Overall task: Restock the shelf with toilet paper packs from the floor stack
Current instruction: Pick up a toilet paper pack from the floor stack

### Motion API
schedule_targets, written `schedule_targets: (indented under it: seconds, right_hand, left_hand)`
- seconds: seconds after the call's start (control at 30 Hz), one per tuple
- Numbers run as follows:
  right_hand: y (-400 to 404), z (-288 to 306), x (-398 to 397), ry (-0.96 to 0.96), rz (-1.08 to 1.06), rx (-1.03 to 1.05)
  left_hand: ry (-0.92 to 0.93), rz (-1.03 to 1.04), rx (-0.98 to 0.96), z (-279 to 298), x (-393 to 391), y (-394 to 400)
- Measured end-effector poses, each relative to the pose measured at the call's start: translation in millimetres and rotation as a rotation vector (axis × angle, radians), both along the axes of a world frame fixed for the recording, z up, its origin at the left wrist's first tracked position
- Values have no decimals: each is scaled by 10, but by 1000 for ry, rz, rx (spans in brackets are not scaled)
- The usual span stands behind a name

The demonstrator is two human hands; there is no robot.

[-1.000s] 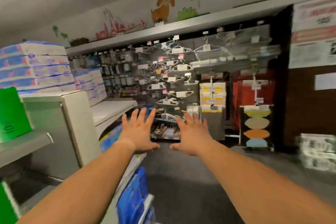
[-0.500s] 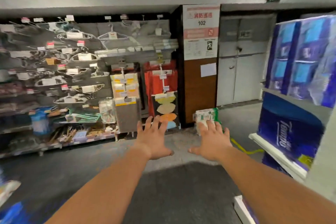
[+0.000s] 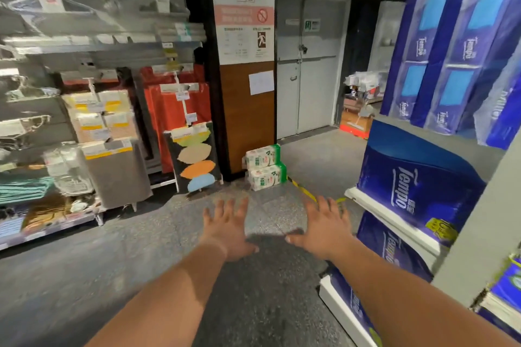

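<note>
The view has swung right since a moment ago, and the green and white packs (image 3: 265,167) look closer. Low in the middle, the left hand (image 3: 229,229) and right hand (image 3: 324,229) reach out empty, fingers spread. Farther off, two packs sit stacked on the floor by the brown pillar (image 3: 248,115). They look light, squashy and slippery, so hold both sides.
</note>
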State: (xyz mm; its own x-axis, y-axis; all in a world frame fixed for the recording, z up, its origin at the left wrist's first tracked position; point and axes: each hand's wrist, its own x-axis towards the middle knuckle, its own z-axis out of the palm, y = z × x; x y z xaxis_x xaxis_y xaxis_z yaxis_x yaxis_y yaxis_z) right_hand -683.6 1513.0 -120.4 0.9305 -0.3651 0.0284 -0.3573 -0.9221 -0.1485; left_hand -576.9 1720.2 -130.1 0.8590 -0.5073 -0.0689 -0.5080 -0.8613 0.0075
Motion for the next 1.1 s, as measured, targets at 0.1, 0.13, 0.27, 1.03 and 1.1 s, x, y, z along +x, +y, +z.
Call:
schedule_targets:
  seconds: [0.1, 0.13, 0.27, 1.03, 1.1]
  right_hand:
    - [90, -237, 391, 54, -40, 41]
    - [102, -310, 529, 60, -48, 55]
    - [-19, -524, 1106, 74, -65, 96]
    - [-2601, -1060, 5365, 147, -60, 36]
    - [-2855, -1144, 5766, 152, -87, 35]
  left_hand:
    - [67, -2, 37, -270, 469, 35]
    - [81, -9, 44, -327, 633, 12]
    - [82, -74, 36, -424, 1273, -257]
    - [210, 170, -110, -1045, 5610, -2625]
    - [215, 160, -104, -1158, 6081, -2872]
